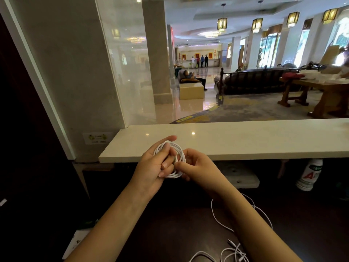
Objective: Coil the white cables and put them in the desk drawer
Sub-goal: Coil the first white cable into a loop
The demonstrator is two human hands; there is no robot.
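Observation:
A coiled white cable (178, 151) is held up between both hands in front of the white counter ledge. My left hand (153, 165) has its fingers through the loops and grips the coil. My right hand (196, 167) pinches the coil's side near a cable end. More loose white cables (233, 250) lie uncoiled on the dark desk (170, 233) below my right forearm, with a long strand (217, 218) curving beside it. No drawer is visible.
A white marble counter ledge (245, 140) runs across just beyond my hands. A white bottle pack (309, 174) and a grey block (239, 176) sit under it. A white card (75, 242) lies at the desk's left. A glass panel and pillar stand left; a lobby lies beyond.

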